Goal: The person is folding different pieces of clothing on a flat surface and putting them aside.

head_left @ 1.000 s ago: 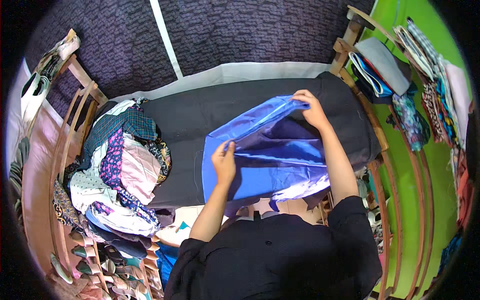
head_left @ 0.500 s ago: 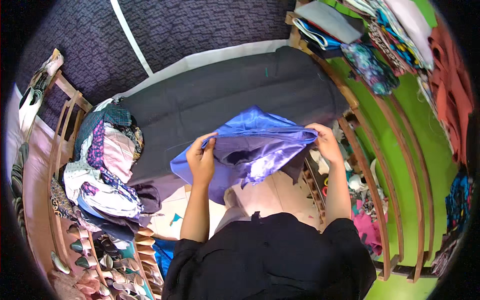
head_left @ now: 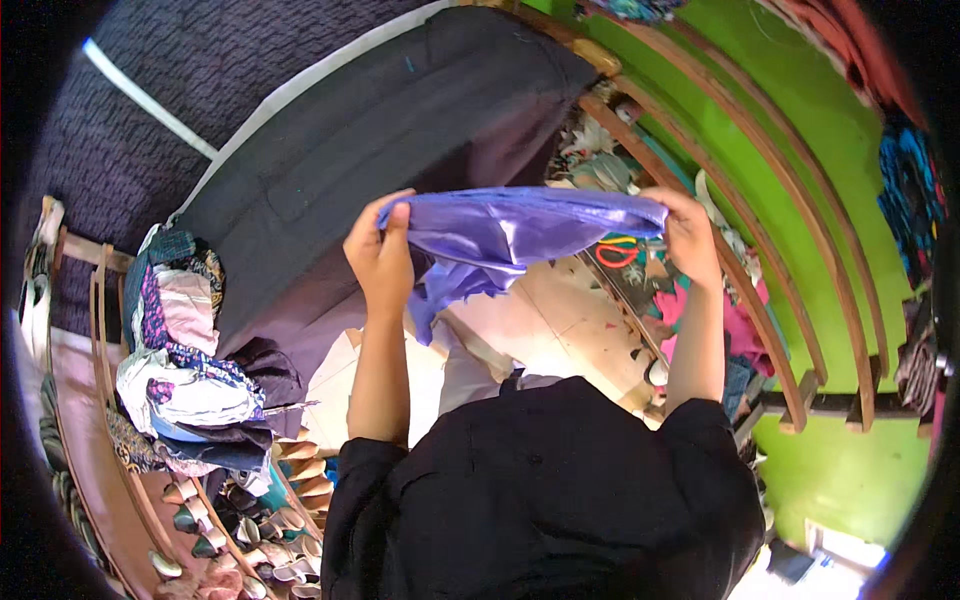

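A shiny purple satin cloth [head_left: 520, 225] stretches between my two hands, its upper edge folded and pulled nearly straight. My left hand [head_left: 382, 250] pinches the cloth's left end, thumb in front. At the right end my right hand [head_left: 690, 232] grips the other corner. The middle of the cloth sags, and a crumpled tail hangs down on the left. Behind and to the left is a bench or bed with a dark grey cover [head_left: 340, 140], apart from my hands.
Piled clothes [head_left: 195, 390] sit at the left, above a rack of shoes [head_left: 240, 540]. Wooden rails [head_left: 740, 150] run along the green wall at the right. Scraps and a pink cloth [head_left: 740, 330] lie below them. Pale floor tiles [head_left: 560, 320] show beneath the purple cloth.
My view and body have turned right. The purple cloth is drawn into a narrower, straighter band, and its back part no longer spreads up over the grey cover.
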`<control>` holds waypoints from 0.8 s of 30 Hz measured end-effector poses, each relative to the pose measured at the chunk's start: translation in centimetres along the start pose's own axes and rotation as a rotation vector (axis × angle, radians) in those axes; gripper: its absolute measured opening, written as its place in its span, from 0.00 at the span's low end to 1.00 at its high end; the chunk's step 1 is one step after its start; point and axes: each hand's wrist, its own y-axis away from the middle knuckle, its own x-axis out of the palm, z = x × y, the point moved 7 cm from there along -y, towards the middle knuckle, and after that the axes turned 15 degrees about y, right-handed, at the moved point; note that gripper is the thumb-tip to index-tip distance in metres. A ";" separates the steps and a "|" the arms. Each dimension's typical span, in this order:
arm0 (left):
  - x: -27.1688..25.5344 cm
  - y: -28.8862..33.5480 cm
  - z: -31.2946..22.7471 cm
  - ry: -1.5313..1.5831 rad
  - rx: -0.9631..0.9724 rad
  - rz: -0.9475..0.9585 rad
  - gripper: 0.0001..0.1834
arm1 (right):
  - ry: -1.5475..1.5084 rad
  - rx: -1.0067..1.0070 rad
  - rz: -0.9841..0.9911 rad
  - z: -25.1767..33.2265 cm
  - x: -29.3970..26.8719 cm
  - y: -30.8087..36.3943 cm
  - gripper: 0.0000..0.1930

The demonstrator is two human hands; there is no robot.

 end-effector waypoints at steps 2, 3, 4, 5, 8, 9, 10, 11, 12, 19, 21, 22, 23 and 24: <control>0.9 -0.4 0.1 0.042 -0.006 0.011 0.10 | 0.044 -0.016 -0.047 0.2 -1.0 0.7 0.12; 1.2 -0.7 0.1 0.049 -0.009 0.024 0.10 | 0.084 -0.047 -0.080 0.7 -1.4 0.9 0.13; 1.5 -0.9 0.1 0.037 0.001 0.040 0.10 | 0.097 -0.134 -0.137 1.6 -1.8 1.0 0.15; 1.9 -1.2 0.1 0.025 0.013 0.055 0.10 | 0.101 -0.130 -0.143 2.2 -2.1 1.1 0.15; 3.0 -2.2 0.0 0.105 0.004 0.086 0.11 | 0.140 -0.097 -0.178 2.8 -3.1 1.2 0.15; 3.4 -2.5 0.0 0.128 -0.006 0.102 0.11 | 0.146 -0.094 -0.186 2.9 -3.5 1.1 0.15; 3.6 -3.1 0.1 0.163 0.012 0.106 0.11 | 0.169 -0.077 -0.188 3.2 -3.7 0.8 0.15; 3.7 -3.5 0.0 0.166 0.016 0.107 0.11 | 0.192 -0.060 -0.189 3.4 -3.9 0.5 0.14; 4.0 -3.9 -0.2 0.170 0.018 0.115 0.11 | 0.178 -0.044 -0.190 3.4 -4.1 0.3 0.14; 4.4 -6.6 -2.5 0.158 0.076 0.135 0.12 | 0.270 -0.131 -0.254 6.6 -5.5 -1.5 0.17; 4.3 -7.0 -3.2 0.167 0.100 0.145 0.13 | 0.238 -0.137 -0.241 6.4 -5.6 -2.2 0.13; 4.2 -7.3 -3.3 0.140 0.111 0.131 0.12 | 0.181 -0.158 -0.251 6.3 -5.6 -2.7 0.12; 4.1 -7.4 -3.4 0.136 0.115 0.125 0.12 | 0.122 -0.179 -0.260 6.4 -5.6 -3.0 0.12; 4.1 -7.4 -3.6 0.162 0.110 0.114 0.12 | 0.118 -0.184 -0.255 6.4 -5.4 -3.3 0.12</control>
